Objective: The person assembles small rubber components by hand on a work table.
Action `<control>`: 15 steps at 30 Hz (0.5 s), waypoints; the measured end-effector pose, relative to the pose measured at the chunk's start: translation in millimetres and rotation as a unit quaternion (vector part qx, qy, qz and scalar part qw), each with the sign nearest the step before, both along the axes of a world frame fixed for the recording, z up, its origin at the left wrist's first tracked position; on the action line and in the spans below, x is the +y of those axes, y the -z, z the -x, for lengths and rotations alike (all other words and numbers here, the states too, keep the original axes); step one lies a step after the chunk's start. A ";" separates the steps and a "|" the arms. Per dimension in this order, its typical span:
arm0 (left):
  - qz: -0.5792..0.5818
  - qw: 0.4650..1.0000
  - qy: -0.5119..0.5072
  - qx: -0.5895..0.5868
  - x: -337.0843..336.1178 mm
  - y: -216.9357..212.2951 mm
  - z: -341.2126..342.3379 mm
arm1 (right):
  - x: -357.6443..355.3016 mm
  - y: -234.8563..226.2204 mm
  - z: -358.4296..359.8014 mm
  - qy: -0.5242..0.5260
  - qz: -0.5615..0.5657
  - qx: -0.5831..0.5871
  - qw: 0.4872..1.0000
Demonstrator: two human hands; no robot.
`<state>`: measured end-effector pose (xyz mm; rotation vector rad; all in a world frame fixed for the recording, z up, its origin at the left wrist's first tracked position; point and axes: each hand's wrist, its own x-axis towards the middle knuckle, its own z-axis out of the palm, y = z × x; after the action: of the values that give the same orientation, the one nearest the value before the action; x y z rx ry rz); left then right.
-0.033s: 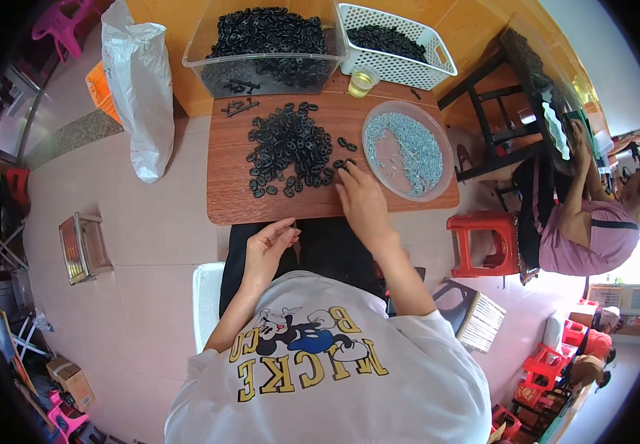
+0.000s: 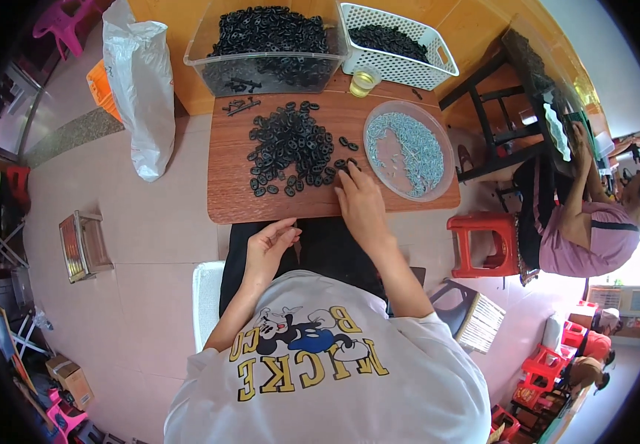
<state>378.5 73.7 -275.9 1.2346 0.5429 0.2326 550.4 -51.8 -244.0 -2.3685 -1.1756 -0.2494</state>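
Note:
My left hand (image 2: pixel 267 250) is held just off the table's near edge, above my lap. Its thumb and fingertips are pressed together, and whatever they pinch is too small to make out. My right hand (image 2: pixel 364 206) reaches over the table, its thumb apart from the fingers. Its fingertips touch small black oval pieces (image 2: pixel 341 164) at the right side of a heap of such two-holed pieces (image 2: pixel 290 144). Right of that hand, a round clear tub (image 2: pixel 449 174) holds many small silvery pins or screws (image 2: pixel 425 159).
On the brown table (image 2: pixel 231 200), a clear bin (image 2: pixel 194 70) and a white perforated basket (image 2: pixel 446 72) of black parts stand at the back. A cup of yellowish liquid (image 2: pixel 362 83) is beside them. A red stool (image 2: pixel 483 244) and a seated person (image 2: pixel 586 229) are at right.

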 end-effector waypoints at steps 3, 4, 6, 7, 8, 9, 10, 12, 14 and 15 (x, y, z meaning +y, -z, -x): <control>0.003 1.000 0.009 0.006 -0.6 -0.7 1.6 | -1.1 9.6 11.3 0.042 0.054 -0.046 0.997; 0.000 1.000 0.015 0.015 -0.7 -1.5 1.9 | -1.4 12.7 14.1 0.044 0.054 -0.045 0.997; 0.000 1.000 0.015 0.018 -0.6 0.6 3.8 | -0.4 14.8 20.3 0.037 0.020 -0.018 0.999; 0.000 1.000 0.012 0.021 -0.7 1.5 5.0 | 0.2 13.7 25.1 0.039 0.019 -0.017 0.999; 0.000 1.000 0.013 0.022 -0.9 1.9 6.3 | 0.8 11.4 30.6 0.019 0.006 -0.001 1.000; 0.002 1.000 0.013 0.024 -2.0 1.8 7.5 | 0.2 8.9 33.6 -0.001 -0.007 0.014 1.000; 0.005 1.000 0.012 0.027 -2.9 1.7 8.2 | -0.7 10.0 31.3 0.000 -0.007 0.014 1.000; 0.000 0.999 0.018 0.026 -4.1 2.5 8.2 | -1.0 14.8 18.7 -0.011 -0.093 0.058 0.994; -0.006 0.999 0.024 0.025 -5.3 2.1 8.4 | 0.5 19.0 3.2 0.006 -0.102 0.041 0.994; -0.011 0.999 0.025 0.027 -5.9 1.8 8.8 | 2.7 19.8 -3.9 0.023 -0.111 0.025 0.993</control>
<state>369.7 67.7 -277.6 1.2780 0.5575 0.1642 554.4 -49.0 -263.8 -2.1958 -1.0160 -0.3176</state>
